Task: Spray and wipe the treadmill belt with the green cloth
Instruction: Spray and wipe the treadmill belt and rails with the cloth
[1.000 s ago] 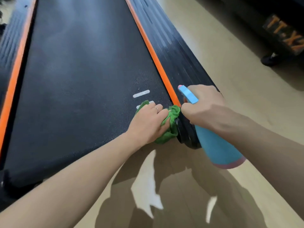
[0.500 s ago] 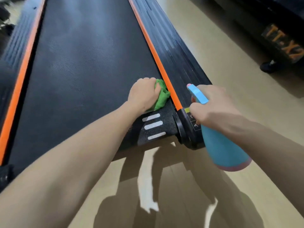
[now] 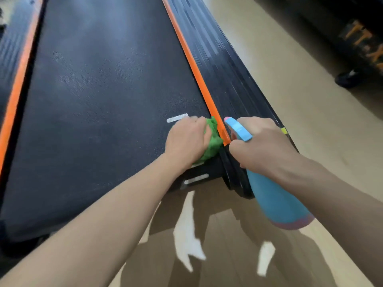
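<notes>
Treadmill belt [image 3: 99, 104] fills most of your view, a long dark textured band running away from you between two orange strips [image 3: 194, 67], with the ribbed black side rail [image 3: 223, 65] to the right and pale floor [image 3: 290, 83] beyond it. White dash marks [image 3: 177, 117] sit on the belt near its rear end.

Your right hand [image 3: 263, 143] is wrapped around the neck of the blue spray bottle [image 3: 277, 199], fingers curled on it, with the nozzle pointing forward over the rail; the bottle's body hangs down past the rear end cap [image 3: 234, 177].

Your left hand [image 3: 186, 141] presses down on the green cloth [image 3: 212, 139], bunched under the palm and fingers at the belt's near right corner, touching the orange strip. Whether those fingers grip the cloth or merely press it I cannot tell.

Judging progress: you are in the wiping stage, working only the rear right corner. The long stretch ahead and the left side look untouched by the cloth from here, so most of the belt likely remains, perhaps with more spraying first.
</notes>
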Demonstrator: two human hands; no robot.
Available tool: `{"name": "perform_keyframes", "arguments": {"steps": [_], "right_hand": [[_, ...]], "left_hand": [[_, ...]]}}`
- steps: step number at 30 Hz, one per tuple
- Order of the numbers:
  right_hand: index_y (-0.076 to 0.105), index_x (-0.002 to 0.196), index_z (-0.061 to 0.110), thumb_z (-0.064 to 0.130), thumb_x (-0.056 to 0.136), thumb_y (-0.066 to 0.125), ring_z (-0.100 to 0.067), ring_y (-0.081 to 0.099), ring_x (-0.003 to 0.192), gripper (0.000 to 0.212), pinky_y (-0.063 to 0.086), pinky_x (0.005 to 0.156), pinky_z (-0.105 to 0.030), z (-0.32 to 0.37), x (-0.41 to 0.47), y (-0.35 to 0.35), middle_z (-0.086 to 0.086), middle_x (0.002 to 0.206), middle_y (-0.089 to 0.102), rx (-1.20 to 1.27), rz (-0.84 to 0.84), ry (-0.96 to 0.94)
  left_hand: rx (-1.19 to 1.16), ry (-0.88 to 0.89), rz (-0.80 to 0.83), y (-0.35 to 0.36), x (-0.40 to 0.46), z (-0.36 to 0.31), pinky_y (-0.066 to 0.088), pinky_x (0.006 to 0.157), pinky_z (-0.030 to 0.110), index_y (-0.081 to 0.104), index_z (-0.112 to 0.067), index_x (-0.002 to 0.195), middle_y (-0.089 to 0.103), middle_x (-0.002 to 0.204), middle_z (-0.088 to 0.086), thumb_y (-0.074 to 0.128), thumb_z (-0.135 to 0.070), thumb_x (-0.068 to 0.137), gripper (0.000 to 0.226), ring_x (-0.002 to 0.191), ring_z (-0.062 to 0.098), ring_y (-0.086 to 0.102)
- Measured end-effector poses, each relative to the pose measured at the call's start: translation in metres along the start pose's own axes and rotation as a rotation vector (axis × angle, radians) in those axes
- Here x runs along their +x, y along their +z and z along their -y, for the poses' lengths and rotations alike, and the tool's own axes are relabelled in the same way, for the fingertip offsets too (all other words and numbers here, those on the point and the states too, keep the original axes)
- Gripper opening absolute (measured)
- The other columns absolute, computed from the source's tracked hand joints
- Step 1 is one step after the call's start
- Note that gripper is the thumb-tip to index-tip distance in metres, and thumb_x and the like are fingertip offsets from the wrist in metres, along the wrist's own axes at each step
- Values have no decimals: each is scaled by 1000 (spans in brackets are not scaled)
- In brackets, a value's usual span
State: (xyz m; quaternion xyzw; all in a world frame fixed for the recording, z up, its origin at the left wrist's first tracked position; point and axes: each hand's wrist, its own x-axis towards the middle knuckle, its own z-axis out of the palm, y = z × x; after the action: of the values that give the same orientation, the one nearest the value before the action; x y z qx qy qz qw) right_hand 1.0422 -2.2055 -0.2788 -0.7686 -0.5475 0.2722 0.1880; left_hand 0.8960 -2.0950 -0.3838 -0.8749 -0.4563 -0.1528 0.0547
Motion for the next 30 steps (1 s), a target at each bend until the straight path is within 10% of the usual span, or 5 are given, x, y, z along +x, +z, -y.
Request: {"name": "perform_keyframes", "arguments": {"steps": [6, 20, 30], "right_hand": [[45, 72, 15, 26, 72, 51, -33, 65, 76, 12, 46, 64, -38, -6, -10, -2, -9, 78, 64, -4, -20, 14], [43, 72, 15, 17, 80, 58, -33, 64, 74, 17, 45, 61, -36, -5, -11, 0, -9, 78, 60, -55, 9, -26], [43, 73, 15, 18, 80, 57, -36, 69, 77, 16, 54, 71, -42, 14, -28, 4, -10, 79, 59, -24, 11, -71]], "left_hand": [[18, -323, 143, -9, 54, 6, 36, 71, 37, 61, -9, 94, 66, 102, 17, 36, -27, 99, 31, 97, 38, 59], [-43, -79, 3, -14, -20, -10, 36, 54, 34, 50, -14, 74, 54, 68, 6, 35, -36, 94, 33, 66, 31, 53], [-136, -429, 239, -64, -75, 68, 43, 72, 40, 46, -16, 75, 64, 87, 17, 40, -32, 99, 30, 85, 37, 59]]}}
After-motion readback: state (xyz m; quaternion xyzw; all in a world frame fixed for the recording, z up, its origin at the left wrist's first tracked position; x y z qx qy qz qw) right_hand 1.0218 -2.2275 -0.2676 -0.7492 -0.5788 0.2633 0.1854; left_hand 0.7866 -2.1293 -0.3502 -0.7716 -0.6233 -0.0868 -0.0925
